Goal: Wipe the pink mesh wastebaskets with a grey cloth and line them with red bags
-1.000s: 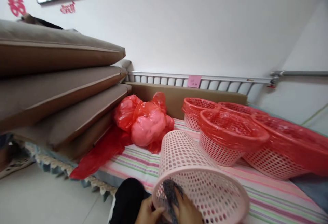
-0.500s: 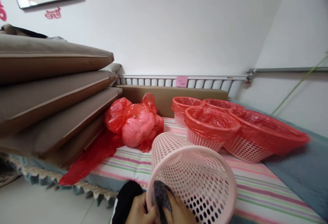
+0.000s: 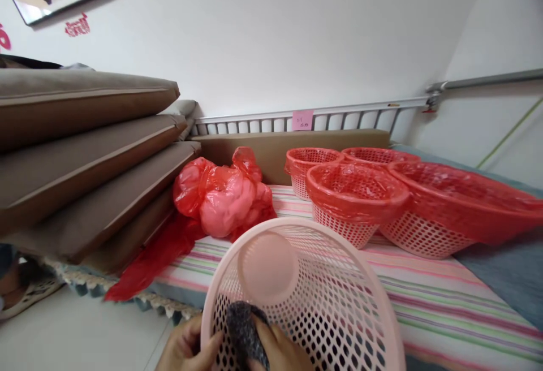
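Note:
A pale pink perforated plastic basket (image 3: 275, 269) lies tilted at the front, its round mouth facing me and its solid base showing inside. My left hand (image 3: 189, 343) grips the basket's rim at the lower left, thumb over the edge. Inside the mouth, my right hand (image 3: 278, 345) is closed on a dark grey cloth (image 3: 246, 328), which touches the inner wall near the left rim. Part of each hand is cut off by the bottom of the picture.
Several baskets lined with red plastic bags (image 3: 356, 190) stand at the right on a striped sheet (image 3: 449, 297). A bundle of red plastic bags (image 3: 227, 195) lies behind. Stacked cushions (image 3: 85, 145) rise at the left; a person's shoe (image 3: 34, 297) shows on the floor.
The basket has turned so its mouth faces me more and its base shows. Both hands have shifted left with it, the cloth staying in the right hand. My view has tilted.

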The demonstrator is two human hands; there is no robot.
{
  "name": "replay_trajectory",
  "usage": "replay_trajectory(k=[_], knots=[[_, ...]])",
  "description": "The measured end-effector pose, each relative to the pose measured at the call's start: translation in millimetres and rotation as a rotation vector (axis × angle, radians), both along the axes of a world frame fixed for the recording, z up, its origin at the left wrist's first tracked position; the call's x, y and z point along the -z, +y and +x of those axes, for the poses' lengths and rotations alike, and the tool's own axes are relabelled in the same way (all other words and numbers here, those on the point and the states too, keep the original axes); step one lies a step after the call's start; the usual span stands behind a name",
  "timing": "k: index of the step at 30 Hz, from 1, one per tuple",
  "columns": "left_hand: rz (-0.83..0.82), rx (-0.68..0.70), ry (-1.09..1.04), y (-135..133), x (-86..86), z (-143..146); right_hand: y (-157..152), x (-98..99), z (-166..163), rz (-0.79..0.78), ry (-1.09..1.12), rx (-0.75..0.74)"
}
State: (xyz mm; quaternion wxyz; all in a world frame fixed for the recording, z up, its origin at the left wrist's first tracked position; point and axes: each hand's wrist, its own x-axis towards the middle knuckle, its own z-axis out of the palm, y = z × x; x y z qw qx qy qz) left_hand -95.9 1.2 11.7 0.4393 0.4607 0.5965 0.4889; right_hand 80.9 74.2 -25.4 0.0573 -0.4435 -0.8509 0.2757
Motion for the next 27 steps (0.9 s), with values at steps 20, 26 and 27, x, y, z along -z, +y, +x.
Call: replay_trajectory(k=[20,26,27], knots=[[0.22,-0.312,0.413,10,15.4,36,42,20.1,47,0.097,0.223,0.214],[0.222,-0.314,0.37,64,83.5,-4,85,37.8,34,0.315,0.124,0.377],[0.181,-0.324,0.316,74,99.0,-7,91,47.1,30,0.34,0.096,0.393]])
